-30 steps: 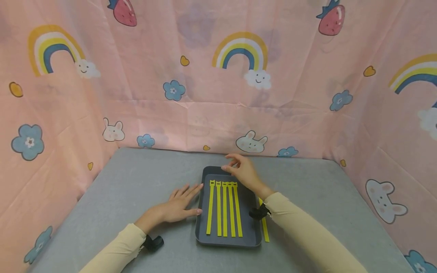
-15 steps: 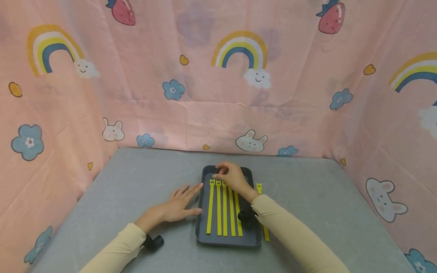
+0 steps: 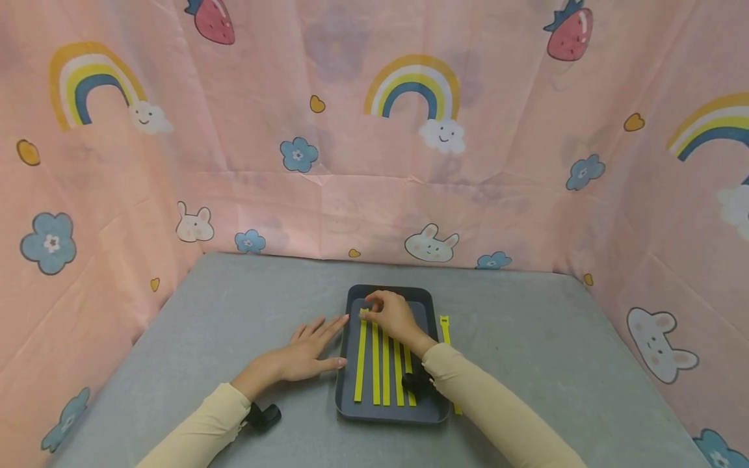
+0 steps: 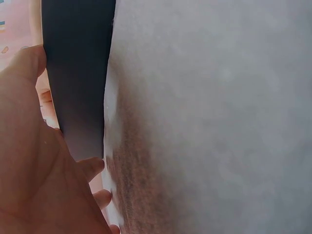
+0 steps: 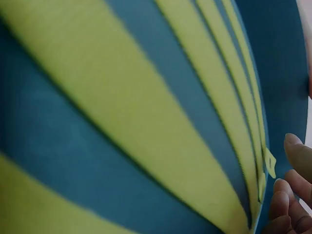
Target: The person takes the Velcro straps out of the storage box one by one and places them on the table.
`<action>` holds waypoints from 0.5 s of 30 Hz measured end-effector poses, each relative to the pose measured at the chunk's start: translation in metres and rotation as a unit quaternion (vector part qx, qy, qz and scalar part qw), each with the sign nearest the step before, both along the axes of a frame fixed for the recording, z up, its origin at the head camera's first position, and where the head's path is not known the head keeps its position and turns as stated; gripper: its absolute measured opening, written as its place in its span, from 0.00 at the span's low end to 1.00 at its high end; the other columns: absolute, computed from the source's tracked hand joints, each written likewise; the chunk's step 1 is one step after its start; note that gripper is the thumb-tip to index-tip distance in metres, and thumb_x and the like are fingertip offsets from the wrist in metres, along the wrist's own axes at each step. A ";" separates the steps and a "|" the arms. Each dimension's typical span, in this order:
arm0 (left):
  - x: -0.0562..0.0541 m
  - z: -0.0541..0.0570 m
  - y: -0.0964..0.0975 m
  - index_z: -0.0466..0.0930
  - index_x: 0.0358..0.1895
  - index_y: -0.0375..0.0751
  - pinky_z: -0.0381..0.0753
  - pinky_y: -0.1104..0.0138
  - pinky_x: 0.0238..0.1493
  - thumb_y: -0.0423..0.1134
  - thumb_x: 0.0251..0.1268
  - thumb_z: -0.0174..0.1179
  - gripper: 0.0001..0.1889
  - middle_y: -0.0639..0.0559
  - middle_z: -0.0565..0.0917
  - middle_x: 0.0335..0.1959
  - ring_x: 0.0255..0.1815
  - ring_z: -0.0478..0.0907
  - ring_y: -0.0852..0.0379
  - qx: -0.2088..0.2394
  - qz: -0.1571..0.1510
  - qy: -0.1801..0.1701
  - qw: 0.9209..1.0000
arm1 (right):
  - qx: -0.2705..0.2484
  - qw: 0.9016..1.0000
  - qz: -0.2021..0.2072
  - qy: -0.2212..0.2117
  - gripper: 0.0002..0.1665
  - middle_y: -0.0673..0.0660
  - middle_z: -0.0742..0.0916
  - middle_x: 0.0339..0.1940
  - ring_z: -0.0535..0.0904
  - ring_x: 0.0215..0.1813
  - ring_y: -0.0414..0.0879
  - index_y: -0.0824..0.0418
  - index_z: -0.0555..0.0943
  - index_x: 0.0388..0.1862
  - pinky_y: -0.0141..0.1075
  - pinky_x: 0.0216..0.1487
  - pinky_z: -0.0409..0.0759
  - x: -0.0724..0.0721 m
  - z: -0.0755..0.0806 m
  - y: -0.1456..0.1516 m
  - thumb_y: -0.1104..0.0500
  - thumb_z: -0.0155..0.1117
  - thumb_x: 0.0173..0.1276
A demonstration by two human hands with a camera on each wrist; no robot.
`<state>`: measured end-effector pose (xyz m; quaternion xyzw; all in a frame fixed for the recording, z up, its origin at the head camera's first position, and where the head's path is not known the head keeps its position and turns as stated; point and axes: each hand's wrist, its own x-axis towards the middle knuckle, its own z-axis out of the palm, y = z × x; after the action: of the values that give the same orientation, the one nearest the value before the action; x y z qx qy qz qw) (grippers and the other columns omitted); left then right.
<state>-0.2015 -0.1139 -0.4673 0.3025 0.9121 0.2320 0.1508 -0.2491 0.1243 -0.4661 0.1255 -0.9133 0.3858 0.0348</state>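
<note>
A dark grey tray (image 3: 430, 390) holds several yellow cable straps with slotted heads, lying side by side lengthwise. My left hand (image 3: 301, 354) touches the tray's left side with its fingers spread; the left wrist view shows the thumb (image 4: 34, 63) at the tray wall. Over the far part of the tray, my right hand (image 3: 394, 318) has its bent fingertips at the head of the leftmost strap (image 3: 360, 370). In the right wrist view a strap head (image 5: 270, 163) sits beside the thumb (image 5: 297, 153), with a gap between thumb and fingers. My right hand hides the other strap heads.
One more yellow strap (image 3: 445, 328) lies on the grey table (image 3: 556, 364) just right of the tray, partly under my right forearm. Pink printed cloth (image 3: 257, 195) hangs around the back and sides of the table.
My right hand has moved left and nearer over the tray, from its far edge to the head of the leftmost strap. The left hand and tray have stayed in place.
</note>
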 end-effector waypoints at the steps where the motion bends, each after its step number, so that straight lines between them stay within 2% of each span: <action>1: 0.000 0.000 0.000 0.37 0.81 0.59 0.38 0.35 0.76 0.70 0.69 0.47 0.45 0.50 0.47 0.83 0.83 0.40 0.36 -0.001 0.002 -0.001 1.000 | 0.006 1.000 -0.001 0.002 0.21 0.52 0.83 0.30 0.73 0.27 0.40 0.60 0.84 0.52 0.32 0.30 0.72 0.000 -0.001 0.000 0.54 0.74 0.62; 15: 0.000 0.002 0.002 0.38 0.81 0.60 0.39 0.35 0.77 0.67 0.70 0.48 0.44 0.51 0.47 0.83 0.83 0.40 0.37 -0.008 0.005 0.000 1.000 | 0.036 0.999 -0.002 0.015 0.18 0.52 0.80 0.31 0.71 0.28 0.41 0.58 0.86 0.50 0.32 0.28 0.68 0.002 -0.004 -0.004 0.54 0.74 0.61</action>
<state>-0.2011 -0.1123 -0.4652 0.2970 0.9154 0.2254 0.1519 -0.2471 0.1202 -0.4706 0.1304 -0.9264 0.3505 0.0445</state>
